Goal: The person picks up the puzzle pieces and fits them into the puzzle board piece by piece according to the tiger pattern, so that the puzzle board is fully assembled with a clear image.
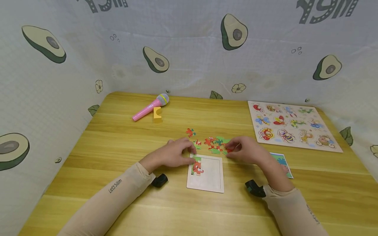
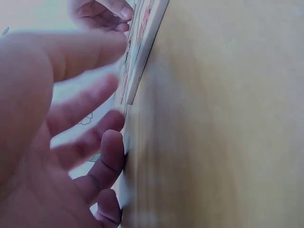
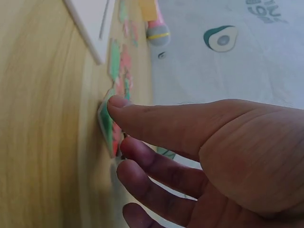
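On wooden table point(image 1: 118, 144), right hand point(image 1: 246, 150) pinches jagged puzzle piece point(image 3: 106, 124).

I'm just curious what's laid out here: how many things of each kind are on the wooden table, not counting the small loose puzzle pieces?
Toy microphone: 1
Yellow block: 1
Puzzle tray: 1
Insect peg board: 1
Picture card: 1
Total: 5
The loose pieces overlap under the left hand and right hand, so they can't be counted reliably.

A pink microphone point(image 1: 150, 108), red-and-green puzzle pieces point(image 1: 213, 143) and a white tray point(image 1: 210, 178) on the yellow-brown wooden table point(image 1: 124, 144).
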The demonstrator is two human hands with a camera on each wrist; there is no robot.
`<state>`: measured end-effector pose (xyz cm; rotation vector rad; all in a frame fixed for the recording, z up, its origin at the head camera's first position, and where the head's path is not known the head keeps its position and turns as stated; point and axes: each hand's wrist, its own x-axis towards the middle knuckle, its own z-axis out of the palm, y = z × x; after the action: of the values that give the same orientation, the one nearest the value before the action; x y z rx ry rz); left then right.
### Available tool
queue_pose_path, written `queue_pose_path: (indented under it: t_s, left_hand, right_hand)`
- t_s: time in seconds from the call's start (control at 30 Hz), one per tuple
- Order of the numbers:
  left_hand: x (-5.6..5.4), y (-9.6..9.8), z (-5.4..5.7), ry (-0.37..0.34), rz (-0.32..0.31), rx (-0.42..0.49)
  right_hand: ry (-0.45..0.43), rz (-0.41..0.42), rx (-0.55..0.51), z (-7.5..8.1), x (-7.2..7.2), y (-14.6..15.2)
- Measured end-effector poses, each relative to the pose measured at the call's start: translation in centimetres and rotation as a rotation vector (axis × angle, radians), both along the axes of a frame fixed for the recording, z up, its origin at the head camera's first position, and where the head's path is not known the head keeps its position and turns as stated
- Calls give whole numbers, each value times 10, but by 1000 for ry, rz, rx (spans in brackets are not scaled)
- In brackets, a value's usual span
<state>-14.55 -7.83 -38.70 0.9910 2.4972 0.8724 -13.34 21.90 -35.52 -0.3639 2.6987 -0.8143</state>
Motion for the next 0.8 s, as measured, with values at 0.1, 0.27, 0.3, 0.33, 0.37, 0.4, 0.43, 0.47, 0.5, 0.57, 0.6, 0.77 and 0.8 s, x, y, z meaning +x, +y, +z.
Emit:
queue_pose_path:
  t_s: [0.1, 0.27, 0.3, 0.33, 0.37, 0.4, 0.43, 0.47, 0.5, 0.57, 0.6, 0.77, 0.8]
  left_hand:
    - [-2, -1, -1, -22, 61, 58]
    - [-5, 0, 2, -53, 139, 72]
    - [-6, -1, 2, -50, 153, 64]
    - [-7, 0, 3, -46, 165, 61]
    - [-8, 1, 3, -39, 172, 55]
    - [-8, 1, 3, -34, 178, 49]
    - [-9, 2, 3, -29, 184, 42]
    - [-9, 2, 4, -23, 188, 36]
    - [-10, 3, 4, -22, 195, 30]
    - [-11, 4, 3, -21, 199, 13]
    - [-13, 5, 3, -21, 199, 7]
    - [-21, 10, 3, -18, 187, -44]
    - [-21, 11, 3, -21, 183, -51]
  right_hand:
    - [4, 1, 6, -4, -2, 2]
    - [-3, -17, 17, -8, -3, 2]
    - [-6, -21, 17, -8, -3, 2]
    - [-11, -27, 14, -8, -3, 2]
    - [-20, -28, 11, -8, -2, 2]
    - [-33, -31, 9, -7, -2, 2]
    - [-41, -32, 10, -7, -1, 1]
    - [-46, -31, 11, -7, -1, 0]
    - [-49, -29, 15, -7, -1, 0]
    - [-53, -19, 31, -6, -1, -1]
    - [-48, -15, 39, -6, 0, -2]
    - [-23, 9, 39, 0, 3, -3]
    - [-18, 17, 36, 1, 4, -3]
